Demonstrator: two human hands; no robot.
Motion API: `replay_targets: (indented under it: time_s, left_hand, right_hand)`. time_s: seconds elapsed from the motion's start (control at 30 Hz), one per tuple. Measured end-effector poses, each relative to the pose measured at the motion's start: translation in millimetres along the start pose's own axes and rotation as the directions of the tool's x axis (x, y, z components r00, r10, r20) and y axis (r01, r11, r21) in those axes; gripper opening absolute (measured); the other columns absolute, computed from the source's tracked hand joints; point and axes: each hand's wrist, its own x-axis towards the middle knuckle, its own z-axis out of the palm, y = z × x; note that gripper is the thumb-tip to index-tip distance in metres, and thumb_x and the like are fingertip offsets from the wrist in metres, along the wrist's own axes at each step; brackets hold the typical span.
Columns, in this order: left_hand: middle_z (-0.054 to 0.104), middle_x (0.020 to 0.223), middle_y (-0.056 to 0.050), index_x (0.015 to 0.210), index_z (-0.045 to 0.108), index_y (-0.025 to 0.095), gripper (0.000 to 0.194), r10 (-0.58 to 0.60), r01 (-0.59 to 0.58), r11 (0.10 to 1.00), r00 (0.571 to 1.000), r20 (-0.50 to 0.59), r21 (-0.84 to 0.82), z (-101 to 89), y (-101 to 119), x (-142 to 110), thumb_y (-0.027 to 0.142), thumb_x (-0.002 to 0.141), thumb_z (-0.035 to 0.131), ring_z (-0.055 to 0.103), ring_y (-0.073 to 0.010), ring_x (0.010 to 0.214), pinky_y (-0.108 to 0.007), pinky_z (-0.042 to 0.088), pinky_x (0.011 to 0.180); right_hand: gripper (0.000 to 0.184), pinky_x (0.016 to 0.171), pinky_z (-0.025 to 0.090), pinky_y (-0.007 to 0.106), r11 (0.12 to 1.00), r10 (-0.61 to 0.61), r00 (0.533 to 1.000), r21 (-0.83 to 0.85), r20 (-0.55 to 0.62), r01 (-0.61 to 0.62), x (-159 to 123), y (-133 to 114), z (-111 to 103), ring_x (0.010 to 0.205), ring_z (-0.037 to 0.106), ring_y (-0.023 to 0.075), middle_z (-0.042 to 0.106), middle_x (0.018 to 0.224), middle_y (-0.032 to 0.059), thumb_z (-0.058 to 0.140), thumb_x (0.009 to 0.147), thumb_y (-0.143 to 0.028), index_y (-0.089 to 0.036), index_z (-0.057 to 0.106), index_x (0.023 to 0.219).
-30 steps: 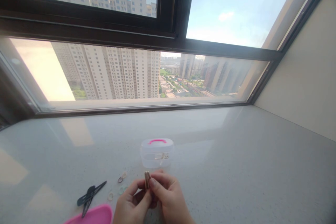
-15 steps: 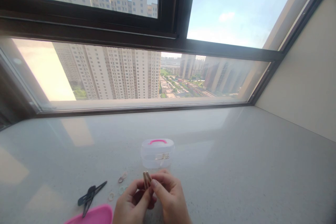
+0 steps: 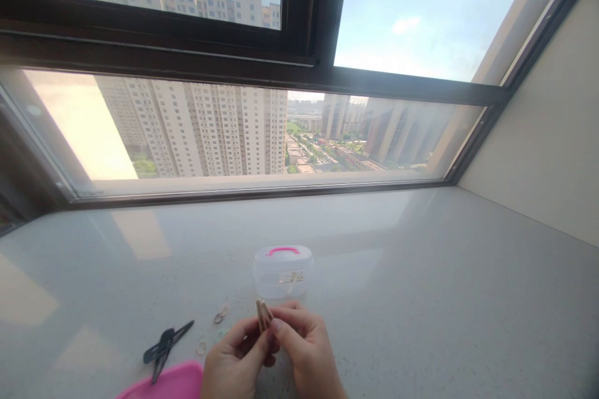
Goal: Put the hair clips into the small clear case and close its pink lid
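Observation:
Gold-coloured hair clips (image 3: pixel 262 317) stick up between my two hands, their upper ends slightly apart. My left hand (image 3: pixel 236 358) is closed round their lower part, with thumb and fingers pressed together. From the other side my right hand (image 3: pixel 306 346) pinches the clips, its thumb against them. Just beyond my fingers stands a clear plastic box (image 3: pixel 283 287) with a white lid and a pink handle (image 3: pixel 283 250); small gold pieces show inside it. How many clips I hold is hard to make out.
Black snap hair clips (image 3: pixel 165 346) lie crossed at the left, touching or overlapping a pink tray (image 3: pixel 163 383). Several small hair ties (image 3: pixel 219 318) are scattered left of my hands. A dark-framed window (image 3: pixel 262 198) borders the pale countertop (image 3: pixel 421 299).
The tips of the gold clips have spread a little further apart. Both hands keep their hold. The whole view has shifted slightly.

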Motion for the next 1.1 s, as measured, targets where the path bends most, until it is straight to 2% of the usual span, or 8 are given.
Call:
replay_targets:
  time_s: [0.23,0.43,0.57,0.67,0.8,0.93,1.03,1.1]
  left_hand:
    - [0.072,0.059,0.000,0.077,0.078,0.022,0.027,-0.021,0.020,0.999,0.999,0.047,0.027,-2.6,0.1,1.2,0.039,0.056,0.080,0.058,-0.0152,0.053,-0.021,0.048,0.053]
    - [0.071,0.064,0.000,0.083,0.079,0.022,0.030,-0.011,0.006,0.997,0.997,0.072,0.073,-7.3,-0.7,4.2,0.040,0.059,0.079,0.058,-0.0152,0.056,-0.021,0.048,0.054]
    - [0.070,0.067,0.000,0.090,0.078,0.022,0.033,0.016,-0.022,0.997,0.997,0.072,0.080,-7.5,-0.6,4.1,0.039,0.061,0.078,0.058,-0.0144,0.056,-0.021,0.048,0.054]
    - [0.070,0.069,0.000,0.093,0.077,0.023,0.033,0.044,-0.050,0.996,0.996,0.079,0.079,-7.3,-1.5,4.3,0.039,0.064,0.076,0.060,-0.0154,0.058,-0.022,0.050,0.055]
    - [0.073,0.078,-0.002,0.090,0.078,0.023,0.032,0.064,-0.068,0.997,0.994,0.085,0.048,-6.8,-5.0,4.8,0.039,0.063,0.077,0.065,-0.0206,0.068,-0.027,0.055,0.061]
    - [0.075,0.086,-0.004,0.087,0.078,0.021,0.032,0.025,-0.023,0.998,0.999,0.043,-0.050,-5.0,-7.8,4.6,0.040,0.062,0.077,0.068,-0.0252,0.079,-0.033,0.057,0.072]
    - [0.076,0.086,-0.005,0.086,0.078,0.020,0.033,0.001,0.003,0.992,1.000,0.026,-0.129,-3.9,-7.4,3.8,0.042,0.061,0.077,0.069,-0.0249,0.079,-0.033,0.057,0.074]
    - [0.075,0.077,-0.005,0.087,0.078,0.019,0.034,0.004,-0.002,0.994,1.000,0.016,-0.107,-4.2,-5.7,3.0,0.043,0.062,0.076,0.067,-0.0210,0.070,-0.028,0.057,0.065]
  right_hand:
    - [0.016,0.053,0.043,0.026,1.000,0.001,0.998,0.001,-0.061,-0.001,-0.1,-3.2,0.8,0.061,0.053,0.0142,0.057,0.077,0.0050,0.069,0.067,-0.026,-0.016,0.078,0.076]
    - [0.015,0.051,0.045,0.026,1.000,0.002,0.998,-0.014,-0.070,-0.003,-1.1,-3.6,1.5,0.057,0.054,0.0140,0.059,0.069,0.0040,0.069,0.067,-0.026,-0.014,0.076,0.072]
    - [0.016,0.050,0.046,0.026,0.997,0.061,0.995,0.045,-0.081,-0.058,-1.2,2.2,0.5,0.052,0.054,0.0144,0.061,0.056,0.0025,0.071,0.068,-0.029,-0.012,0.070,0.069]
    - [0.019,0.049,0.047,0.026,0.991,0.089,0.994,0.107,-0.068,-0.082,-2.0,3.0,0.8,0.052,0.055,0.0152,0.064,0.058,0.0038,0.072,0.068,-0.031,-0.012,0.069,0.070]
    - [0.021,0.053,0.048,0.028,0.986,0.106,0.991,0.135,-0.086,-0.094,-1.5,1.3,0.8,0.054,0.057,0.0159,0.066,0.062,0.0054,0.072,0.069,-0.032,-0.012,0.070,0.073]
    - [0.022,0.059,0.049,0.029,0.993,0.091,0.989,0.088,-0.113,-0.081,0.5,3.0,-1.0,0.057,0.059,0.0166,0.068,0.064,0.0054,0.069,0.073,-0.034,-0.013,0.070,0.076]
    - [0.023,0.063,0.049,0.030,0.996,0.083,0.986,0.054,-0.142,-0.076,0.3,3.2,-1.4,0.062,0.061,0.0184,0.068,0.067,0.0053,0.069,0.073,-0.036,-0.013,0.069,0.076]
    - [0.023,0.064,0.048,0.029,0.998,0.068,0.987,0.005,-0.145,-0.068,-0.6,1.6,-1.0,0.067,0.061,0.0192,0.068,0.069,0.0055,0.067,0.075,-0.036,-0.013,0.070,0.078]
